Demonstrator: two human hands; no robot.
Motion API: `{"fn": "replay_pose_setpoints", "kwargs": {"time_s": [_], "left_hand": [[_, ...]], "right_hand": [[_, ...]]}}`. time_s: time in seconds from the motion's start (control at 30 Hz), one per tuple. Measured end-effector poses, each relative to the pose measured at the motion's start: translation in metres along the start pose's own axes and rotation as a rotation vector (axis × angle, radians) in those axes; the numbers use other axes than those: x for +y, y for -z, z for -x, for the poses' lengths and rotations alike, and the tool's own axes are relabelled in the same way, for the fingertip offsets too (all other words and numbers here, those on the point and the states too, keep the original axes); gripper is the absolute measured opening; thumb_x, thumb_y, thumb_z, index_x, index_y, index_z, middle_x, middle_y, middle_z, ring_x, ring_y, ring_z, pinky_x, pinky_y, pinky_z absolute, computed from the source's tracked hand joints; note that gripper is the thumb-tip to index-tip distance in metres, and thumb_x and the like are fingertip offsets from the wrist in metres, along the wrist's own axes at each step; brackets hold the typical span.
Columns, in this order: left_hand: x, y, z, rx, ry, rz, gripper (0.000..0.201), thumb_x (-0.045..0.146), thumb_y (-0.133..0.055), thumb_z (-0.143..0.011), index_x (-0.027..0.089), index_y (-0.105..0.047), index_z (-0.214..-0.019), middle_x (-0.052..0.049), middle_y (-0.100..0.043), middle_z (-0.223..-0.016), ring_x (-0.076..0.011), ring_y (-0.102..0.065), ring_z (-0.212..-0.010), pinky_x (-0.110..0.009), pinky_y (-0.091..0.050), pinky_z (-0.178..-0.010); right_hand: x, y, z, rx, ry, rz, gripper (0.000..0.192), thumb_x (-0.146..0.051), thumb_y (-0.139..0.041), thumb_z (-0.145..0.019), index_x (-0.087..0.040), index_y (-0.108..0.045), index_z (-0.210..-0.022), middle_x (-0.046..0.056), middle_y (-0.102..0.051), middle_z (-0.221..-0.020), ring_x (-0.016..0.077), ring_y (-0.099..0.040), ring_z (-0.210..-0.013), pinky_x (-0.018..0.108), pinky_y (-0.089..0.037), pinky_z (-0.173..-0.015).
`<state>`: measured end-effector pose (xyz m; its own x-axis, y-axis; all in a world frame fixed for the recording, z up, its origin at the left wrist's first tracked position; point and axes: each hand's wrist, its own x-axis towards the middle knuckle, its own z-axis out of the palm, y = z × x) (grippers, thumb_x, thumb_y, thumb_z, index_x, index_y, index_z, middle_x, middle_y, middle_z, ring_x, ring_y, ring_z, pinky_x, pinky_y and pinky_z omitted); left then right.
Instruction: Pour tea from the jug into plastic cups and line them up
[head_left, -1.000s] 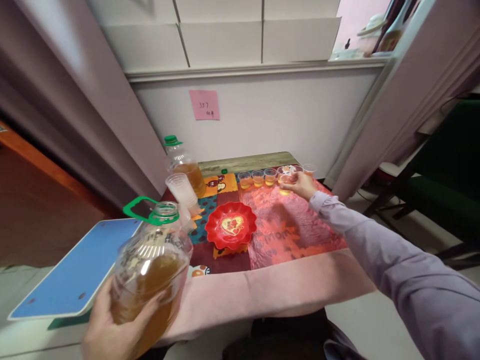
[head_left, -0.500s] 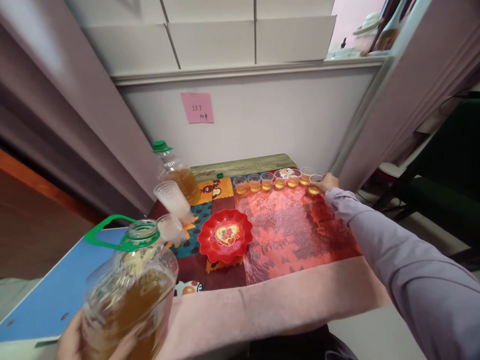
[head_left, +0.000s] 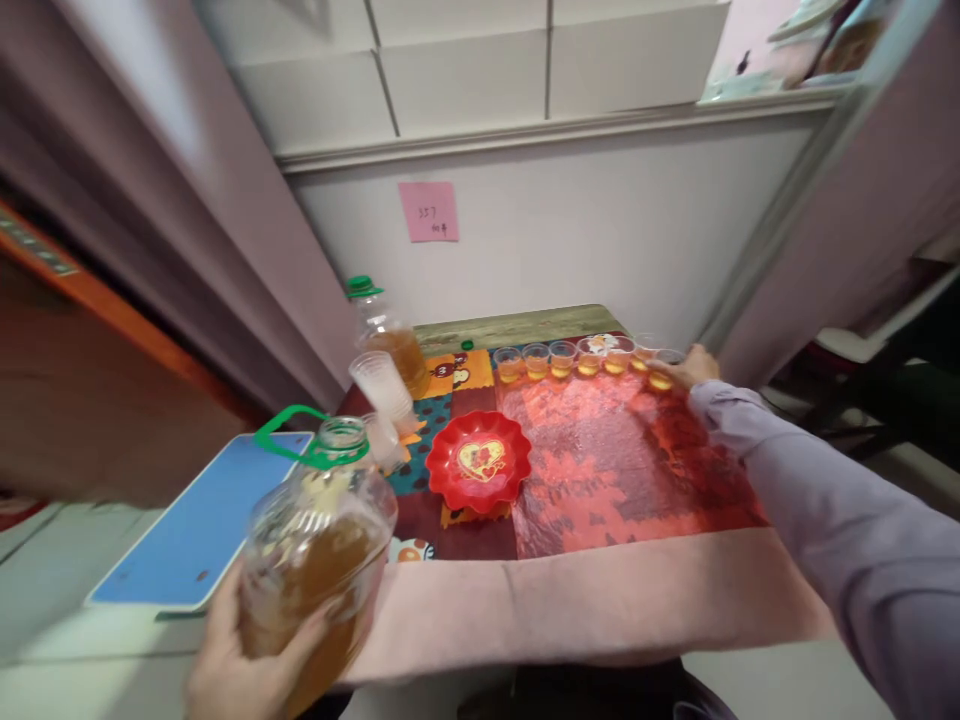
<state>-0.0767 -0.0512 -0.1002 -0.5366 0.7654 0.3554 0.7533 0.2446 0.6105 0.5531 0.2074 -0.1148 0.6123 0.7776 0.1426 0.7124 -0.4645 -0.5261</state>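
My left hand (head_left: 244,650) is wrapped round an uncapped plastic jug (head_left: 319,565) of amber liquid, which has a green ring handle at its neck. At the far right of the table, my right hand (head_left: 697,367) has its fingers closed at the last small clear plastic cup (head_left: 661,380). That cup ends a row of several similar cups (head_left: 562,362), each with a little yellow liquid in the bottom. Stacks of nested clear cups (head_left: 384,385) lean behind the jug. A red scalloped dish (head_left: 480,490) with a heart print sits near the middle.
A second jug (head_left: 405,355) with a green cap stands at the back left. Close by lies a small green cap (head_left: 467,345). The patterned tablecloth (head_left: 577,500) covers the table. A blue board (head_left: 195,530) is at the left, and a white partition (head_left: 540,240) rises behind.
The view has turned left, so everything sits further right in the picture. The jug stays in my left hand, and my right hand remains at the end cup.
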Motion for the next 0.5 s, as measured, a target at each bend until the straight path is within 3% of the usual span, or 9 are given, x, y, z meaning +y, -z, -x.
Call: {"fn": "replay_pose_setpoints", "kwargs": {"time_s": [0.1, 0.2, 0.33, 0.4, 0.5], "left_hand": [[0.008, 0.002, 0.004, -0.018, 0.050, 0.091, 0.109, 0.073, -0.079, -0.054, 0.020, -0.054, -0.147, -0.016, -0.068, -0.137, -0.0405, -0.067, -0.123, -0.054, -0.052, -0.109], [0.008, 0.002, 0.009, -0.013, -0.010, 0.135, 0.103, 0.067, -0.080, -0.059, 0.020, -0.053, -0.147, -0.016, -0.065, -0.143, -0.0378, -0.064, -0.130, -0.050, -0.051, -0.112], [0.003, 0.002, 0.014, -0.009, -0.047, 0.177, 0.103, 0.067, -0.081, -0.061, 0.019, -0.052, -0.147, -0.017, -0.065, -0.143, -0.0382, -0.063, -0.131, -0.051, -0.051, -0.113], [0.003, 0.002, 0.015, -0.002, -0.070, 0.196, 0.102, 0.067, -0.082, -0.062, 0.018, -0.052, -0.147, -0.017, -0.064, -0.144, -0.0378, -0.062, -0.133, -0.051, -0.051, -0.113], [0.006, 0.001, 0.017, 0.009, -0.093, 0.226, 0.102, 0.067, -0.083, -0.063, 0.018, -0.052, -0.147, -0.018, -0.063, -0.146, -0.0369, -0.061, -0.135, -0.050, -0.049, -0.116]], "right_hand": [[-0.022, 0.008, 0.017, 0.151, 0.122, -0.046, 0.091, -0.052, -0.083, -0.081, 0.003, -0.051, -0.146, 0.039, -0.059, -0.138, 0.0337, -0.061, -0.119, 0.041, -0.043, -0.089], [-0.060, 0.014, 0.047, 0.189, 0.358, -0.163, 0.060, -0.037, -0.078, -0.089, -0.006, -0.063, -0.139, 0.027, -0.068, -0.133, 0.0284, -0.064, -0.115, 0.036, -0.044, -0.091], [-0.126, 0.011, 0.116, -0.037, 0.781, -0.404, 0.020, -0.032, -0.069, -0.094, -0.019, -0.080, -0.106, 0.011, -0.080, -0.102, 0.0199, -0.071, -0.089, 0.030, -0.050, -0.080], [-0.160, 0.000, 0.156, -0.140, 0.989, -0.464, 0.016, -0.034, -0.070, -0.094, -0.022, -0.081, -0.095, 0.006, -0.081, -0.093, 0.0188, -0.072, -0.081, 0.029, -0.052, -0.076], [-0.212, -0.025, 0.215, -0.305, 1.215, -0.453, 0.018, -0.032, -0.065, -0.098, -0.025, -0.081, -0.097, 0.004, -0.080, -0.094, 0.0177, -0.073, -0.084, 0.028, -0.053, -0.080]]}}
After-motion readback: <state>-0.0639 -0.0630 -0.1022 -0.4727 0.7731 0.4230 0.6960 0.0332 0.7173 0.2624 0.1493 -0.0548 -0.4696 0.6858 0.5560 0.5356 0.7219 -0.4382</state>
